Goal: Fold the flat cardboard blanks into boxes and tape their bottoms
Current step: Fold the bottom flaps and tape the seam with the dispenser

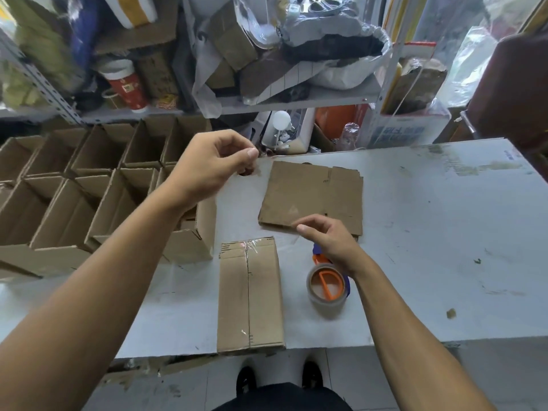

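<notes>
Taped box [250, 295] lies lengthwise pointing away from the person; both hands' fingers seemingly loose, empty

Head camera looks steeply down, close over the table [430, 232]

Brown taped box [250, 295] on the scuffed white table [430, 232]; right of the box, a clear tape roll [326, 292] on an orange-and-blue dispenser.

Cluttered metal shelving [299, 102] behind — red-and-white cup [126, 84], plastic bags [204, 84].
</notes>
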